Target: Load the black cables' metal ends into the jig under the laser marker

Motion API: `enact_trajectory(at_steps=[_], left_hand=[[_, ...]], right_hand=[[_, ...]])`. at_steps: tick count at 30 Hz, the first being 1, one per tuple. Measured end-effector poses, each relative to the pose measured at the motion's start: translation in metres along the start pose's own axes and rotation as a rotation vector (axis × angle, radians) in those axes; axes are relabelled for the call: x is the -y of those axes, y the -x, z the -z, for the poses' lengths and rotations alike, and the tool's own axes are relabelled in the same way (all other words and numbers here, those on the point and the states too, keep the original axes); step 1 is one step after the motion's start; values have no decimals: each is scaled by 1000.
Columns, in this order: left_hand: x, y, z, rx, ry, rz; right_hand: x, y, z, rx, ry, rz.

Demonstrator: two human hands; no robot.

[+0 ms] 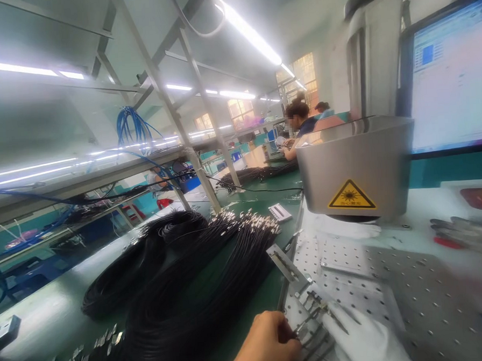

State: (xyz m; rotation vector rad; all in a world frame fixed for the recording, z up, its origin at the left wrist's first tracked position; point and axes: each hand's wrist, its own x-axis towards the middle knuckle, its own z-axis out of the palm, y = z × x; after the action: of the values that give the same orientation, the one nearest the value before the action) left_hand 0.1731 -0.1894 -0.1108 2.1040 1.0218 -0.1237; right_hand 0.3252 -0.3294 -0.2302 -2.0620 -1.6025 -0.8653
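Observation:
My bare left hand (269, 343) sits at the bottom centre, its fingers curled on the ends of several black cables with metal connectors (311, 335). These connectors lie side by side in a row on the edge of a perforated metal plate (416, 295). My right hand (365, 343), in a white glove, rests on the plate just right of the row and pinches one thin metal connector (331, 313). A big bundle of black cables (198, 290) runs from my left hand across the green bench.
A laser marking head (355, 166) with a yellow warning label hangs over the plate, with a monitor (451, 72) behind it. Coiled cable bundles (120, 275) lie to the left. Pliers (464, 233) rest at the right. A seated person (298, 126) works farther along the bench.

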Motion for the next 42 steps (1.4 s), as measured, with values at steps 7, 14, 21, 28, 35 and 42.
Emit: enact_trajectory(at_steps=[7, 14, 21, 28, 35, 42], left_hand=[[3, 0, 3, 117, -43, -12], [-11, 5, 7, 49, -241, 7], [-1, 7, 15, 134, -149, -69], [7, 4, 35, 167, -91, -75], [5, 15, 24, 118, -362, -30], [37, 16, -23, -244, -963, -383]], right_hand=[[3, -2, 0, 95, -23, -21], [7, -5, 2, 163, -92, -111], [7, -4, -3, 196, -76, -105], [7, -4, 4, 258, -62, -110], [10, -10, 9, 384, -107, -160], [8, -5, 3, 347, -134, -152]])
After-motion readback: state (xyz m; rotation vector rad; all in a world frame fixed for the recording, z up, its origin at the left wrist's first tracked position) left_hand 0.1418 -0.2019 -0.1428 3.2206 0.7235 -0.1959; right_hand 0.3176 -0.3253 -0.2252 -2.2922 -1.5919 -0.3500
